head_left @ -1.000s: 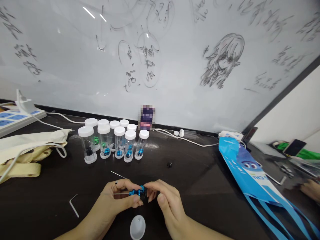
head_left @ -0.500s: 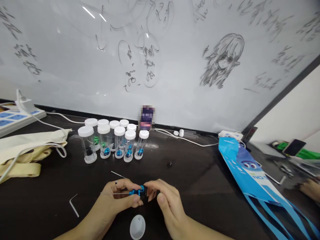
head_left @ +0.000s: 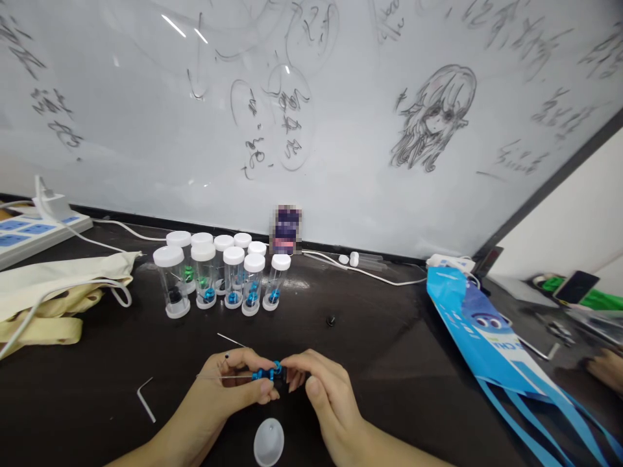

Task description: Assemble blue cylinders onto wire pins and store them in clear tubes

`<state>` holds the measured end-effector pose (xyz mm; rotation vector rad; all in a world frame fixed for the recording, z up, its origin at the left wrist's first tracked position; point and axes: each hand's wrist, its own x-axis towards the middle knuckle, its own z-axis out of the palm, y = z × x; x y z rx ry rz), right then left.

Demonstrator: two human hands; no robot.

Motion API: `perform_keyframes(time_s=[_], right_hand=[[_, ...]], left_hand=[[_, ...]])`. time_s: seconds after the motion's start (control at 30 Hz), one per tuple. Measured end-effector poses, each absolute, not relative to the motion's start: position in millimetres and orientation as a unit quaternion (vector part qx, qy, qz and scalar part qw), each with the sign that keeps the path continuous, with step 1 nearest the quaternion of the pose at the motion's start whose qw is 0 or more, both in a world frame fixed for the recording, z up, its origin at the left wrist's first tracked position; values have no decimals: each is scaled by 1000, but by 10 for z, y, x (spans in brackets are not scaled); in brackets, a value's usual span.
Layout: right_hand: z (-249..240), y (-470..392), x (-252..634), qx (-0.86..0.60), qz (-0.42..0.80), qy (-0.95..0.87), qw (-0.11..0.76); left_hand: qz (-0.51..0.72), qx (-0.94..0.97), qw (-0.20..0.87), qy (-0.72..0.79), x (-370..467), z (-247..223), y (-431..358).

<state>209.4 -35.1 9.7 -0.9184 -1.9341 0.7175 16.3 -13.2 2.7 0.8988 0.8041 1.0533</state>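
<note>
Pinched between the thumb and fingers of my left hand (head_left: 228, 386) is a small blue and black part (head_left: 265, 375), with a thin metal rod running out of it to the left. My right hand (head_left: 328, 392) is at the part's right end. Its index fingertip touches the blue ring there and the other fingers curl by the black end, while the thumb stands apart. Below both hands lies a small white oval dish or cap (head_left: 268, 442). An L-shaped hex key (head_left: 146, 401) rests left of my left wrist, and a thin metal rod (head_left: 230, 339) lies just beyond my left hand.
Several clear tubes with white caps (head_left: 233, 254) stand at the back left, holding blue, green or black parts. One small black piece (head_left: 331, 320) lies alone. A blue bag (head_left: 467, 324) is at right, cloth (head_left: 63, 285) and a power strip (head_left: 39, 230) at left. Another person's hand (head_left: 606, 368) shows far right.
The view has shifted very slightly. Both hands and the blue and black part keep nearly the same pose.
</note>
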Motion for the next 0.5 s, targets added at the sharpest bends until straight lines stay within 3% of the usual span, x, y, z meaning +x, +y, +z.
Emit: perform_keyframes(time_s=[0.5], right_hand=[[122, -346, 2090, -364, 283, -778, 426]], left_hand=[[466, 410, 696, 360, 159, 20, -127]])
